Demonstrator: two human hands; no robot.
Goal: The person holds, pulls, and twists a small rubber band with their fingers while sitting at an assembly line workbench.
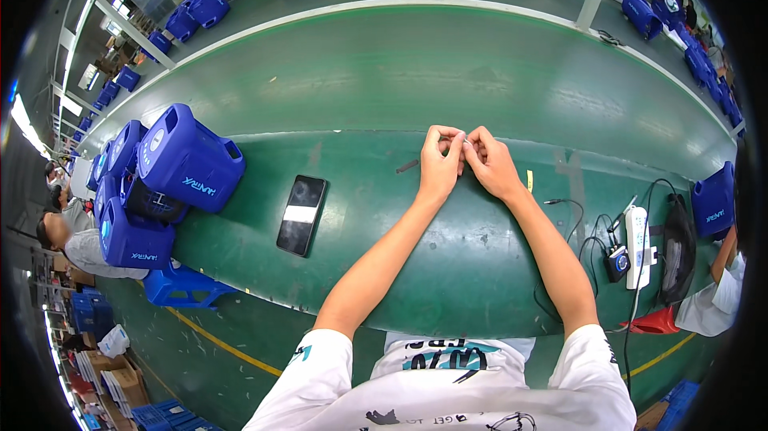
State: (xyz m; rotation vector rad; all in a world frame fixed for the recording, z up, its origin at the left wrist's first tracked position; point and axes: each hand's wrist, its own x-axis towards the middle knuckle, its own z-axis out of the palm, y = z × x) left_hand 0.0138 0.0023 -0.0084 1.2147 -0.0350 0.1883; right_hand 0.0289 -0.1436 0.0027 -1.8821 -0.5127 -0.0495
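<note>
My left hand [440,163] and my right hand [490,163] meet fingertip to fingertip over the green table [384,87], near its middle. The fingers of both are curled and pinched together around something very small and pale between them; I cannot make out what it is. A short dark strip [407,166] lies on the table just left of my left hand. A small yellow strip [530,181] lies just right of my right hand.
A black phone [302,214] lies left of my forearms. Several blue plastic housings [172,171] stand stacked at the table's left end. A white power strip [638,245] with cables and a small black device [618,262] sits at right. Other people work at both sides.
</note>
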